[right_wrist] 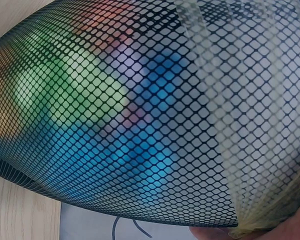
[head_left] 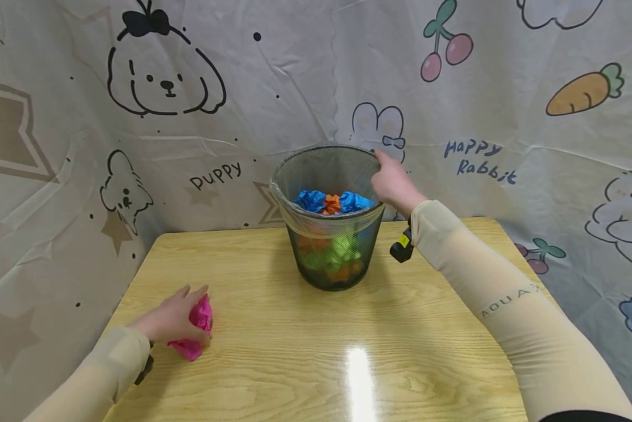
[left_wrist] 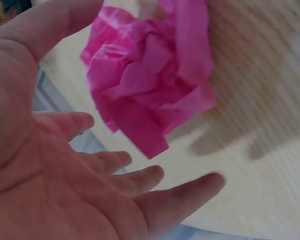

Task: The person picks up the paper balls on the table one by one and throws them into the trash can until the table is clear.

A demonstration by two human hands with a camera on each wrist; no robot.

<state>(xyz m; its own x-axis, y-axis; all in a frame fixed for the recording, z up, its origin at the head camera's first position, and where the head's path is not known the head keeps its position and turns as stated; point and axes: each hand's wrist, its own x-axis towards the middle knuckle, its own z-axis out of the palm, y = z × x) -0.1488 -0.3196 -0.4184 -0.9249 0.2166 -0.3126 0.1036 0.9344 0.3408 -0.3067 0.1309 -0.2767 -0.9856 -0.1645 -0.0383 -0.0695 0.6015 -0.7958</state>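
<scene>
A crumpled pink paper ball (head_left: pixel 202 316) lies on the wooden table at the left. Over it reaches my left hand (head_left: pixel 173 316), thumb and fingers spread to either side. From the left wrist, the pink paper (left_wrist: pixel 150 75) appears beyond the palm, and the fingers are extended rather than closed round it. My right hand (head_left: pixel 395 183) grips the right rim of a black mesh wastebasket (head_left: pixel 368 243), which stands upright with a clear liner bag folded over its edge. Inside are blue paper balls (head_left: pixel 357 201) and an orange one (head_left: pixel 331 204); green shows through the mesh.
The wooden table (head_left: pixel 263 351) carries the basket near its back edge. Behind hangs a pale cloth (head_left: pixel 294 76) printed with cartoon animals, fruit and stars. A bright light reflection (head_left: pixel 359 381) falls on the front of the tabletop.
</scene>
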